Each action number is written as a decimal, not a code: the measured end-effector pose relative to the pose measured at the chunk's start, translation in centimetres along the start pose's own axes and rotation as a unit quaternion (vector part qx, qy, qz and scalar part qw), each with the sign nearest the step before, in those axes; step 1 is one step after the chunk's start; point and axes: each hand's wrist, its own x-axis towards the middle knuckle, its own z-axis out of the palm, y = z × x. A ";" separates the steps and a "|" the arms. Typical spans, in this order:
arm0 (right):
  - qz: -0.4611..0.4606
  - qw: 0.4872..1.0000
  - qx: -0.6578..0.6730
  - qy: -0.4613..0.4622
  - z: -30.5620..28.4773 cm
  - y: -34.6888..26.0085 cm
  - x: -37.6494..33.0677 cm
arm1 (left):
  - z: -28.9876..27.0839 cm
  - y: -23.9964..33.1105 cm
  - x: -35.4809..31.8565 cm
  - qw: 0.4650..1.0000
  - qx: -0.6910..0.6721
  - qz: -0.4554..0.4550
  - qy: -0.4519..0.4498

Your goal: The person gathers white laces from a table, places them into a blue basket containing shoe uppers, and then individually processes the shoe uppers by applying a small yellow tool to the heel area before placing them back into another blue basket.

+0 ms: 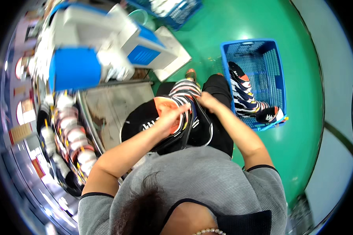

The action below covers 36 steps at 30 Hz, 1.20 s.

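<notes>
A nested stack of caps (186,89) lies across my lap, its layered edges striped black, white and orange. On its left side is a black cap (139,121) with white markings and an orange inside. My left hand (171,117) reaches into this orange opening and grips the caps, its fingers partly hidden among the layers. At the stack's right edge, my right hand (208,101) is closed on the caps' dark rims. Motion blur makes single caps hard to tell apart.
To my right, a blue plastic basket (282,90) on the green floor holds another nested row of caps (243,92). A blue-and-white machine (145,55) stands ahead left, beside a worn metal table (117,102). More stacked caps (76,135) line the far left.
</notes>
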 end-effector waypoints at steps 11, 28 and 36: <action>-0.384 0.889 -0.125 0.218 2.1 -3.5 -11.8 | -1.4 -6.3 -1.1 0.946 0.147 0.257 0.130; -0.364 0.930 -0.004 -0.045 11.6 -19.2 -12.4 | -13.3 -1.2 -11.1 0.879 -0.059 0.460 0.110; -0.416 0.909 -0.044 0.005 14.5 -21.2 -5.6 | -19.2 0.2 -11.3 0.859 -0.235 0.451 0.063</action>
